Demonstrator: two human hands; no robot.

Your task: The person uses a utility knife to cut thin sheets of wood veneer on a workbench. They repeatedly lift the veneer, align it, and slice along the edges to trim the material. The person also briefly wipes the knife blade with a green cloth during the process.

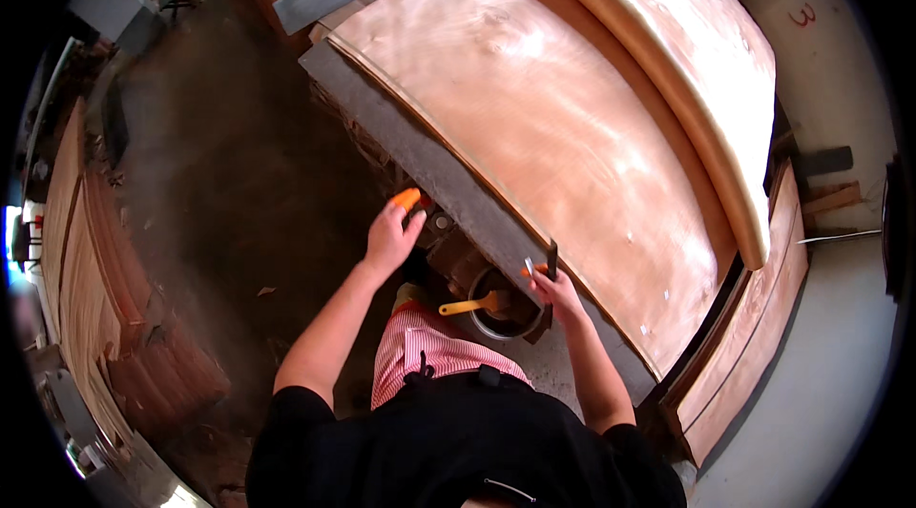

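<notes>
My left hand hangs left of the workbench edge, thumb apart from the fingers and apparently holding nothing. Orange coverings that look like finger cots sit on its fingers. My right hand is closed around a narrow, dark, flat-bladed tool at the near edge of the veneer stack; its exact kind is unclear. More orange shows at these fingers. Large, thin, pale wood veneer sheets lie on the bench, the upper one rolled back into a long curl.
A metal pot below the bench edge holds a yellow-handled brush. A grey board borders the veneer. Stacked wood sheets stand at the left, more boards at the right beside a pale wall.
</notes>
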